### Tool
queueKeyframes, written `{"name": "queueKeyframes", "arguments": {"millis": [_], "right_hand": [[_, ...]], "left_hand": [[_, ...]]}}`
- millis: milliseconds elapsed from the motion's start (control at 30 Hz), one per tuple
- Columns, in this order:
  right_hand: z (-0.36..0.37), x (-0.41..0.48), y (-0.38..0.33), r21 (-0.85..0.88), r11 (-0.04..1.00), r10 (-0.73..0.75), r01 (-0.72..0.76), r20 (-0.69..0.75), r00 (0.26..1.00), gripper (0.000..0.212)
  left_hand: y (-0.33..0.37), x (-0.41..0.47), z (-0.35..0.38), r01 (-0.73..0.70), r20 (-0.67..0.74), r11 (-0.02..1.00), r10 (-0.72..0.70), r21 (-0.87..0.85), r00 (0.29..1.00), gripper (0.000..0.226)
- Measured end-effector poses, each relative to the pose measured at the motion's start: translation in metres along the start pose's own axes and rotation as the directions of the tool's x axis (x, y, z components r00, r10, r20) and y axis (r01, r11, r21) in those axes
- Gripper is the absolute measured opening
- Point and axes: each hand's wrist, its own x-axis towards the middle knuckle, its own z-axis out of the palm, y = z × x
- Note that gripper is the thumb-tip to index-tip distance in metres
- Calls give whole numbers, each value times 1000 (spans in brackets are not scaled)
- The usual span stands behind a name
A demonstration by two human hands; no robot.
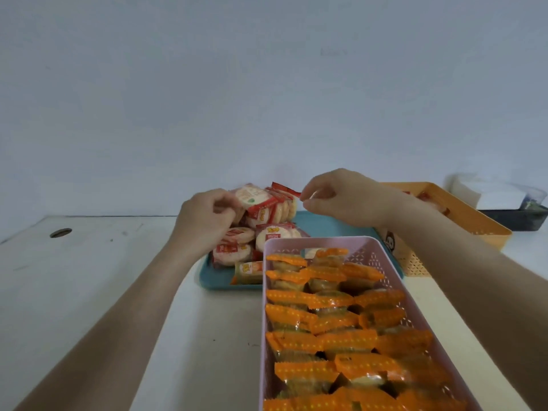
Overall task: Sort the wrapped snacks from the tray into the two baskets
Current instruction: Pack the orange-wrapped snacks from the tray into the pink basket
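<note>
A teal tray (321, 223) holds a pile of red-and-white wrapped rice crackers (268, 235) and one orange-wrapped snack (249, 271) at its front edge. My left hand (204, 218) grips a stack of red-and-white crackers (261, 204) held above the tray. My right hand (341, 197) pinches the red wrapper end at the stack's right side. In front, a pink basket (367, 243) is filled with several orange-wrapped snacks (335, 321). An orange basket (474, 221) stands at the right behind my right forearm, with red-and-white packets partly visible inside.
The white table (89, 277) has a round cable hole (60, 232) at the left. A dark tray with white paper or plastic (510, 203) sits at the far right against the grey wall.
</note>
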Motion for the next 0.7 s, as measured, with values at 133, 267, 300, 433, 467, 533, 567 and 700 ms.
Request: {"name": "queueKeyframes", "arguments": {"millis": [133,267,300,433,467,533,567,700], "right_hand": [[22,42,-2,-94,991,116,-94,257,959,39],[51,73,-2,-307,949,222,-76,475,852,46],[56,77,-2,-342,938,235,-56,508,829,45],[60,86,-4,-261,955,271,-143,563,781,46],[59,86,-4,-223,960,264,-167,539,800,47],[54,82,-2,-97,976,220,-197,454,863,45],[52,80,-2,20,977,183,-210,416,891,41],[33,53,-2,534,833,70,-142,153,986,27]], "left_hand": [[-36,-4,16,36,386,983,-104,181,917,12],[-51,-7,42,-146,608,954,-46,262,793,13],[-54,-6,45,-181,599,944,-22,276,801,10],[-63,1,54,-298,483,913,134,280,865,14],[-61,1,53,-264,425,931,138,252,894,16],[-52,1,49,-92,281,986,50,139,958,32],[-46,1,45,-29,213,997,14,68,977,38],[-8,-2,34,-48,105,997,54,-59,993,53]]}}
